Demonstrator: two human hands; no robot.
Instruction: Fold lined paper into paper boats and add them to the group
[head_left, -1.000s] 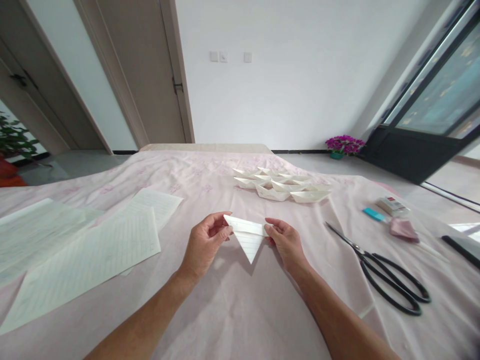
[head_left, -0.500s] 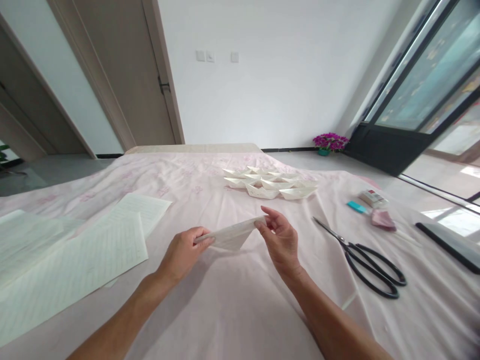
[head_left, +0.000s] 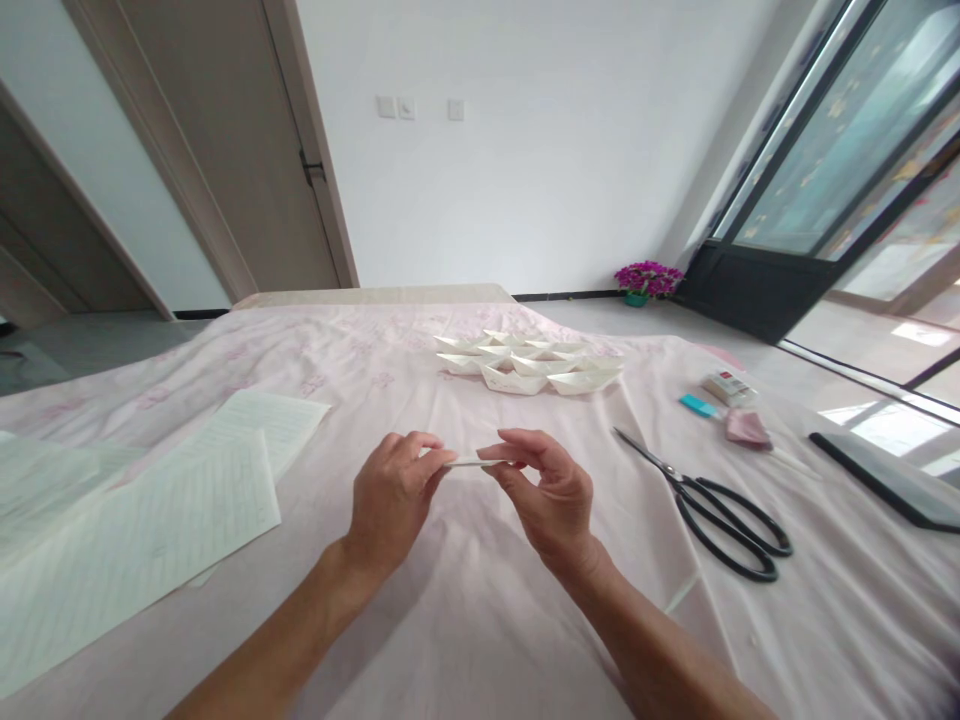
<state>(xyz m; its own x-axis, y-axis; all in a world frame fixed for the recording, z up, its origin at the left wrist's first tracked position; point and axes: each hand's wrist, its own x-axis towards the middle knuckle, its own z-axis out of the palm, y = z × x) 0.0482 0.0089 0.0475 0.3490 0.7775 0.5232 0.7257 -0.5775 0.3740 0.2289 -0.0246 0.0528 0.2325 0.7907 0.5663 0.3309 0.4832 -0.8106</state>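
Between my two hands a folded sheet of paper is held edge-on above the cloth, so only a thin pale strip of it shows. My left hand pinches its left end between thumb and fingers. At the other end, my right hand grips it with the thumb below and the fingers curled over. Most of the paper's shape is hidden by the angle and my fingers. Beyond my hands, several folded paper boats stand grouped in rows on the cloth.
Lined paper sheets lie at the left. To the right are black-handled scissors, a blue piece, a small box, a pink cloth piece and a dark-edged flat object. A pink tablecloth covers the surface.
My hands have come closer together, and the folded paper has turned from showing its slanted face to lying edge-on. The view has shifted slightly.
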